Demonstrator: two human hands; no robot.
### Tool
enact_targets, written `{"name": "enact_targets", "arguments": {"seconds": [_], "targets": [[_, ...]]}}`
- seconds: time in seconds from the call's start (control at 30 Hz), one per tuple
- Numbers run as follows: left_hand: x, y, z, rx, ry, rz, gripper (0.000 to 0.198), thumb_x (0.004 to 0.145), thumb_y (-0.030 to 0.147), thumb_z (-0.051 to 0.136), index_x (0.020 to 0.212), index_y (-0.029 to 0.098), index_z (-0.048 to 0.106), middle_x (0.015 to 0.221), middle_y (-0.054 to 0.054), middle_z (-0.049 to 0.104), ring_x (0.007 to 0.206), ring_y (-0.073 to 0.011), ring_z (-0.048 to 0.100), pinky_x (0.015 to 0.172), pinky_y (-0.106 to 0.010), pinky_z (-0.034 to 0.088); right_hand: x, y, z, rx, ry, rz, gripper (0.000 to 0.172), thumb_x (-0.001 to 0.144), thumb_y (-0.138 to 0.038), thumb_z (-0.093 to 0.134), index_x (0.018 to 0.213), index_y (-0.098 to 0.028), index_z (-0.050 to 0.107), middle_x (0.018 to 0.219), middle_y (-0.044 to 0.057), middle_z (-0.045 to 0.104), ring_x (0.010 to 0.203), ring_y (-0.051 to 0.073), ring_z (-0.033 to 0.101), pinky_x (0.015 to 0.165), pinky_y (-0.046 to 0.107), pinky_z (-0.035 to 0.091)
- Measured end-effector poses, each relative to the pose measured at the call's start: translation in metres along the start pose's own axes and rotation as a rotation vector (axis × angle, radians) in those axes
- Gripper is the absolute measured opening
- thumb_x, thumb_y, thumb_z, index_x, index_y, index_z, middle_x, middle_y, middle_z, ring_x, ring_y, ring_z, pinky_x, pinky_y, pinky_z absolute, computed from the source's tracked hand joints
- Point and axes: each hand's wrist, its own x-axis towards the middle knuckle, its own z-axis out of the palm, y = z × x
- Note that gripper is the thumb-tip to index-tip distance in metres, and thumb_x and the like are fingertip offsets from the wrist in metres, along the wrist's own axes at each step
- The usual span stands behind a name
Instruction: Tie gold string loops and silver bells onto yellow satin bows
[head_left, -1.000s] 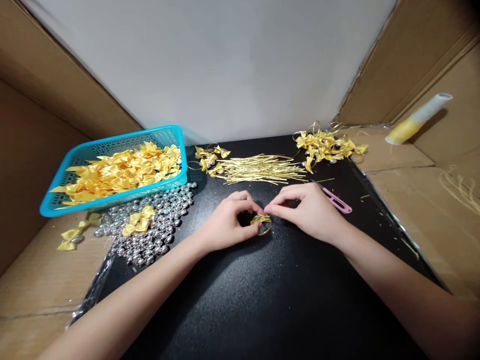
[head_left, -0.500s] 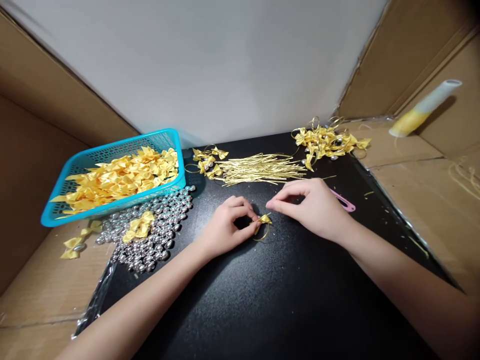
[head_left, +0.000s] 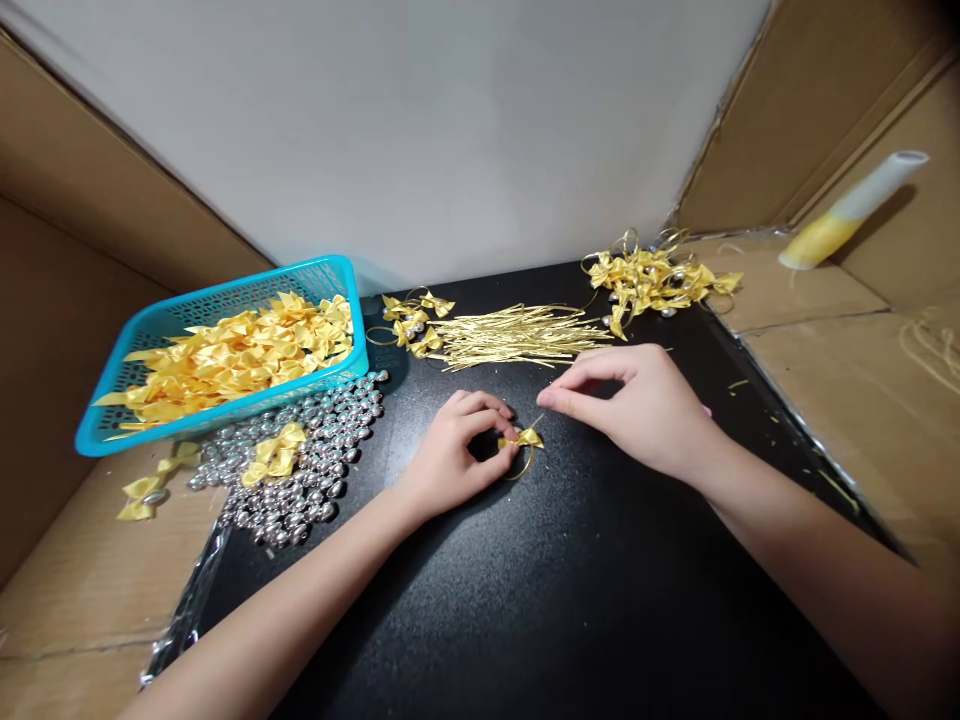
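Observation:
My left hand (head_left: pixel 466 440) is closed on a small yellow ribbon bow (head_left: pixel 530 438), its thumb and forefinger pinching the bow's left side just above the black tabletop. A gold twist tie (head_left: pixel 529 464) curves in a loop below the bow, and its free end rises on the right. My right hand (head_left: pixel 637 405) is closed in a pinch at the tip of that end, a little up and right of the bow. Part of the bow is hidden by the left fingertips.
Silver beads (head_left: pixel 300 490) lie left, with loose bows (head_left: pixel 277 455) on them. A blue basket (head_left: pixel 217 405) holds many bows. Gold twist ties (head_left: pixel 517 335) lie behind the hands, between tied bows (head_left: pixel 412 322) and a larger heap (head_left: pixel 652 280). A pale tube (head_left: pixel 855 212) stands at right.
My right hand has moved slightly up and right, drawing the tie's end upward from the bow. It now covers most of the pink tool. My left hand stays nearly still.

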Motion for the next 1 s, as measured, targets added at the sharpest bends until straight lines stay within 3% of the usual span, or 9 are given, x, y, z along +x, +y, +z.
{"name": "enact_targets", "arguments": {"seconds": [0.53, 1.0], "targets": [[-0.002, -0.003, 0.007, 0.034, 0.058, 0.009, 0.002, 0.082, 0.02, 0.062, 0.084, 0.02, 0.063, 0.097, -0.004, 0.064, 0.093, -0.0193, 0.055, 0.083, -0.036, 0.044, -0.004, -0.012, -0.004, 0.04, -0.03, -0.128, 0.012, 0.076, -0.02, 0.073, 0.064, -0.02, 0.073, 0.063, 0.0, 0.071, 0.061, 0.014, 0.064, 0.059, 0.026, 0.047], [-0.001, -0.005, 0.006, -0.015, 0.055, -0.021, 0.013, 0.081, 0.017, 0.063, 0.092, 0.021, 0.058, 0.1, -0.003, 0.065, 0.096, -0.0184, 0.056, 0.087, -0.035, 0.042, -0.003, -0.011, -0.004, 0.027, -0.184, -0.078, 0.008, 0.075, -0.019, 0.073, 0.067, -0.021, 0.075, 0.067, -0.001, 0.072, 0.064, 0.013, 0.065, 0.063, 0.024, 0.048]]}}
